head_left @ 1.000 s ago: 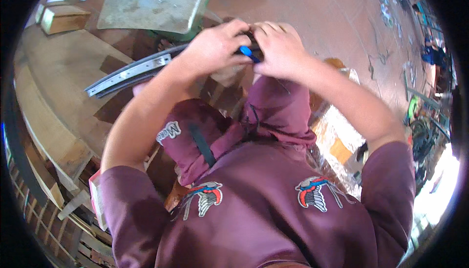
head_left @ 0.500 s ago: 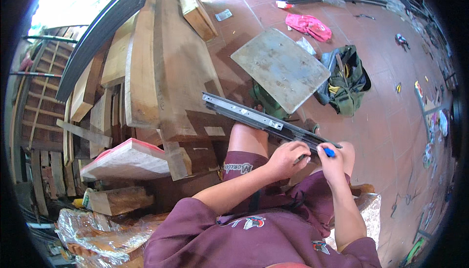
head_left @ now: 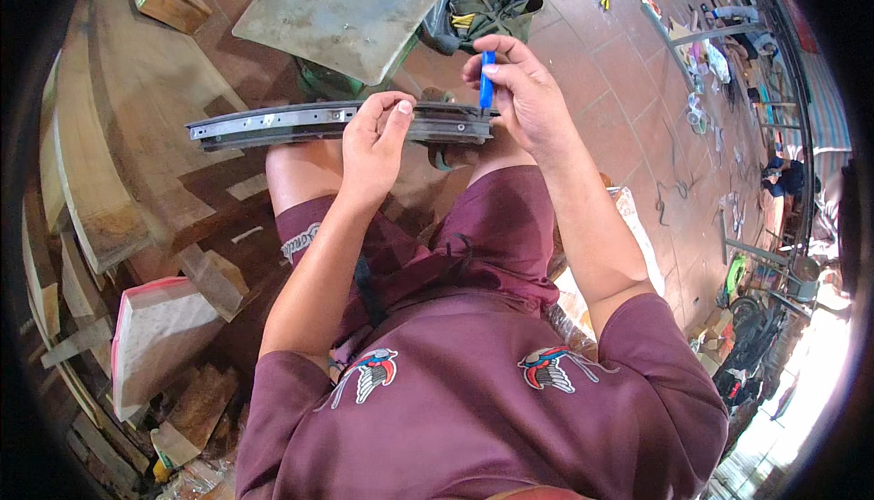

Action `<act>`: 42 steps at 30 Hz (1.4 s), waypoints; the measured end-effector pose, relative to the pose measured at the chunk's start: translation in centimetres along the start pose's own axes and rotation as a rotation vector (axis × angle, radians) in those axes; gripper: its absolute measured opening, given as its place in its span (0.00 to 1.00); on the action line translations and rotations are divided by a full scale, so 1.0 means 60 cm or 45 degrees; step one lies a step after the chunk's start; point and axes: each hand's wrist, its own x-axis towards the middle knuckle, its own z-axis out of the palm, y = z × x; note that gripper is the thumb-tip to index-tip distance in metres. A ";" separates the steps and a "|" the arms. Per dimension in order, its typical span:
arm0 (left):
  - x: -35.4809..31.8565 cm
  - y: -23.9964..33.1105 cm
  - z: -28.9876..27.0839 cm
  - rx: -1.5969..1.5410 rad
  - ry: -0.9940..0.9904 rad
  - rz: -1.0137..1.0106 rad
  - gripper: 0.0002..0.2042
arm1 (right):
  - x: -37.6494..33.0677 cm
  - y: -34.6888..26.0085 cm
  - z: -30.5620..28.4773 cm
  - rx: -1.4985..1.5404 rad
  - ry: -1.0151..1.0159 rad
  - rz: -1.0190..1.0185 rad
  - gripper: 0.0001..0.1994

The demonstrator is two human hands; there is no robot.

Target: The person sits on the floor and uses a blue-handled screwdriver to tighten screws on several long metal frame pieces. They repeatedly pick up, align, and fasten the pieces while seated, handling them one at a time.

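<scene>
Across my thighs lies a long, dark metal rail [head_left: 300, 121] with a silver strip full of small holes along it. My left hand [head_left: 375, 140] is over the middle of the rail, its thumb and fingers pinched together near the far edge. Whatever is between those fingers is hidden. My right hand [head_left: 521, 99] is raised just above the rail's right end. Its thumb and fingers grip a short blue stick-shaped tool [head_left: 487, 81], held upright with a thin dark tip pointing down toward the rail.
Beyond the rail stands a low grey square-topped stool [head_left: 341, 17]. To its right is an open green tool bag [head_left: 492, 8]. Thick wooden beams [head_left: 137, 127] fill the left side, with a pink-edged white slab [head_left: 159, 336] nearer me. Scattered odds and ends lie on the tiled floor [head_left: 610, 99] at right.
My view has swung right, so the rail now appears further left. My right hand has lifted off the rail's end, turning the blue tool upright. My left hand remains by the rail.
</scene>
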 end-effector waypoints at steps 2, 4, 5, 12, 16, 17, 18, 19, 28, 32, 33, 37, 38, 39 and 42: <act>-0.001 0.000 -0.002 -0.029 -0.004 0.024 0.11 | -0.012 0.012 0.006 0.041 0.033 -0.052 0.20; -0.001 -0.006 0.000 -0.070 0.001 0.027 0.12 | -0.015 0.023 0.006 0.149 0.024 -0.046 0.21; -0.002 -0.007 0.002 -0.112 0.002 0.002 0.11 | -0.016 0.024 0.008 0.201 0.019 -0.047 0.21; -0.003 -0.001 0.011 -0.241 -0.020 -0.060 0.10 | -0.026 0.003 0.025 0.037 0.198 0.029 0.11; 0.000 -0.004 0.016 -0.142 -0.026 -0.031 0.12 | -0.022 0.027 0.007 0.220 0.109 0.072 0.10; 0.001 -0.004 0.017 -0.159 -0.026 -0.026 0.12 | -0.021 0.029 0.007 0.164 0.094 0.066 0.10; 0.001 -0.003 0.020 -0.177 -0.027 -0.022 0.12 | -0.020 0.029 0.009 0.108 0.079 0.060 0.10; 0.003 -0.002 0.021 -0.194 -0.030 -0.018 0.12 | -0.019 0.027 0.012 0.053 0.066 0.053 0.10; 0.008 0.009 0.023 -0.226 -0.051 -0.022 0.11 | -0.012 0.002 -0.015 -0.227 -0.111 0.170 0.13; 0.005 0.005 0.034 -0.262 -0.069 -0.062 0.11 | -0.019 0.002 -0.008 -0.153 -0.090 0.130 0.13; 0.005 0.005 0.036 -0.262 -0.069 -0.057 0.11 | -0.018 0.007 -0.009 -0.126 -0.101 0.144 0.13; 0.007 0.001 0.033 -0.284 -0.040 -0.076 0.11 | -0.013 0.008 -0.010 -0.069 -0.082 0.148 0.12; 0.008 -0.002 0.031 -0.276 -0.040 -0.080 0.10 | -0.014 0.008 -0.008 -0.089 -0.079 0.144 0.11; 0.008 -0.006 0.028 -0.269 -0.041 -0.084 0.10 | -0.018 0.008 -0.006 -0.110 -0.076 0.140 0.10; 0.002 -0.003 0.029 -0.289 -0.041 -0.099 0.10 | -0.025 0.014 -0.002 -0.108 -0.079 0.130 0.10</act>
